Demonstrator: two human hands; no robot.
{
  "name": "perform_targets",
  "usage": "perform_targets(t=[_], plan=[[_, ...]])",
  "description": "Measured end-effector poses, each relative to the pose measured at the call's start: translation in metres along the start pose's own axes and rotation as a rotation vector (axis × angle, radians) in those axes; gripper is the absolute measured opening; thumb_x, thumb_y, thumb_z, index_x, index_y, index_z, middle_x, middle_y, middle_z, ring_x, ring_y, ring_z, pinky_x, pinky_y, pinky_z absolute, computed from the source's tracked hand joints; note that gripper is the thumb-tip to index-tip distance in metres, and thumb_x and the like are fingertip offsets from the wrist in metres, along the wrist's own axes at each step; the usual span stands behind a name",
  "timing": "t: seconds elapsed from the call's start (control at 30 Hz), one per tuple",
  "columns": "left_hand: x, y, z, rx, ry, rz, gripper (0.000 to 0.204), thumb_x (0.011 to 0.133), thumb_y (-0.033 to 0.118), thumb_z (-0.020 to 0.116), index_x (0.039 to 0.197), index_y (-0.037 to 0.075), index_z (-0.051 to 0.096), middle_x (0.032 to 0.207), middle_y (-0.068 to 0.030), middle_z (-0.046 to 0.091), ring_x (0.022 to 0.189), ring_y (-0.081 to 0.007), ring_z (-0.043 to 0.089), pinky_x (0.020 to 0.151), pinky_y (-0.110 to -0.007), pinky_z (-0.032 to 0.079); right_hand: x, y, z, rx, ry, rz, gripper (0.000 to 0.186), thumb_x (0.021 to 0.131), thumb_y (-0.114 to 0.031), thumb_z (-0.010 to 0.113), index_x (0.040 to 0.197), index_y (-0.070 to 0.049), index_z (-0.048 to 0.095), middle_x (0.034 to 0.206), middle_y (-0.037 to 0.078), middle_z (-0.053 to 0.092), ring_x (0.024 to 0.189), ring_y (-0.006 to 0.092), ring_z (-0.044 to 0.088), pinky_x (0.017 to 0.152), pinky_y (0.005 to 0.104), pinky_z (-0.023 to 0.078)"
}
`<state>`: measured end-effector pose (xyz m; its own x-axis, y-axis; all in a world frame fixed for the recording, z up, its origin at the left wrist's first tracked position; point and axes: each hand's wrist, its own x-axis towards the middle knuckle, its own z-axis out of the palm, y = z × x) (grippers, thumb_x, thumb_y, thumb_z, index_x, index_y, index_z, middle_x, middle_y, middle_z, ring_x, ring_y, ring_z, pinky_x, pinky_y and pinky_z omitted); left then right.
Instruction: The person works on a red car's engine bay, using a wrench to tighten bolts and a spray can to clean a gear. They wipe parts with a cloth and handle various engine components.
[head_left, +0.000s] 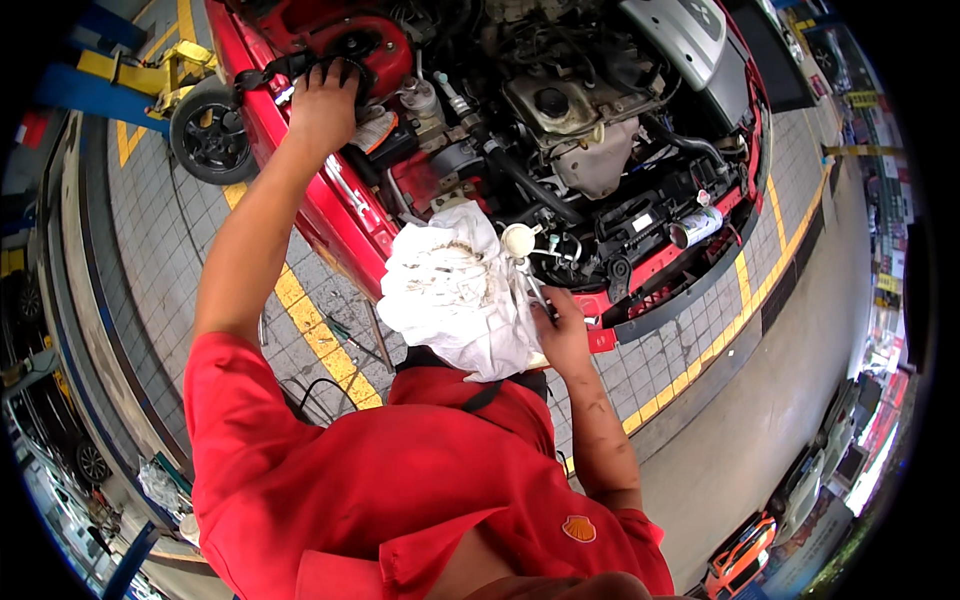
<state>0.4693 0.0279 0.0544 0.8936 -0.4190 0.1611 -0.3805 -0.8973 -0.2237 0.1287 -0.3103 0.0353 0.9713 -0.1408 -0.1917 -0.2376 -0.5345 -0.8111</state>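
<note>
My left hand (325, 105) rests at the inner edge of the red fender (345, 190), beside the strut tower. Its fingers are spread over a dark part, and their tips are partly hidden. Near the front corner of the engine bay, my right hand (562, 325) is closed around a slim silver metal tool (535, 287), whose exact kind I cannot make out. Just left of that hand a crumpled white cloth (445, 285) with dark smudges drapes over the car's front edge. A round cream-coloured cap (518, 240) sits right beside the cloth.
The open engine bay holds an engine (560, 105) with a black oil cap, plus hoses. A spray can (696, 228) lies on the front crossmember. A loose wheel (212, 135) stands by a blue and yellow lift arm (120, 75). Tools (345, 335) lie on the tiled floor.
</note>
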Motion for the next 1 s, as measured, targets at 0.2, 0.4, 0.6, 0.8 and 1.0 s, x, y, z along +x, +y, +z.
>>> perform_targets(t=[0.2, 0.4, 0.6, 0.8, 1.0], plan=[[-0.111, 0.133, -0.079, -0.749, -0.041, 0.320, 0.069, 0.083, 0.049, 0.075, 0.137, 0.009, 0.059, 0.142, -0.0202, 0.054, 0.131, -0.0435, 0.050, 0.110, -0.052, 0.039, -0.028, 0.024, -0.022, 0.340, 0.159, 0.325, 0.024, 0.094, -0.005, 0.068, 0.117, 0.000, 0.066, 0.086, 0.001, 0.062, 0.072, 0.0086, 0.054, 0.068, 0.0260, 0.046], [-0.220, 0.248, -0.086, -0.714, -0.227, 0.271, 0.075, 0.080, 0.051, 0.076, 0.146, 0.022, 0.054, 0.153, -0.0101, 0.046, 0.149, -0.0357, 0.031, 0.120, -0.061, 0.021, 0.099, 0.030, -0.132, 0.129, 0.389, 0.180, 0.021, 0.095, -0.008, 0.064, 0.113, 0.001, 0.068, 0.076, 0.001, 0.060, 0.069, 0.0100, 0.053, 0.065, 0.0256, 0.044], [-0.239, 0.274, -0.030, -0.830, 0.106, 0.118, 0.046, 0.069, 0.016, 0.077, 0.115, 0.014, 0.072, 0.120, -0.0047, 0.068, 0.122, -0.0256, 0.059, 0.107, -0.049, 0.040, 0.331, 0.055, -0.182, -0.640, 0.366, -0.241, 0.026, 0.088, -0.015, 0.063, 0.112, -0.009, 0.070, 0.108, 0.022, 0.070, 0.099, 0.0418, 0.067, 0.086, 0.0507, 0.054], [-0.333, 0.231, -0.073, -1.337, 0.319, -0.777, 0.037, 0.083, 0.012, 0.073, 0.117, 0.002, 0.062, 0.119, -0.0174, 0.063, 0.114, -0.0312, 0.061, 0.098, -0.047, 0.048, 0.410, 0.063, -0.157, -0.842, 0.283, -0.096, 0.030, 0.090, -0.014, 0.054, 0.115, -0.012, 0.069, 0.120, 0.020, 0.068, 0.111, 0.0398, 0.066, 0.091, 0.0498, 0.055], [-0.457, 0.186, -0.114, -1.321, 0.397, -1.376, 0.052, 0.085, 0.020, 0.073, 0.130, 0.003, 0.053, 0.131, -0.0172, 0.055, 0.123, -0.0322, 0.053, 0.106, -0.045, 0.042, 0.408, 0.088, -0.165, -0.834, 0.302, -0.238, 0.026, 0.090, -0.024, 0.059, 0.110, -0.011, 0.070, 0.110, 0.018, 0.070, 0.106, 0.0410, 0.066, 0.088, 0.0536, 0.054]])
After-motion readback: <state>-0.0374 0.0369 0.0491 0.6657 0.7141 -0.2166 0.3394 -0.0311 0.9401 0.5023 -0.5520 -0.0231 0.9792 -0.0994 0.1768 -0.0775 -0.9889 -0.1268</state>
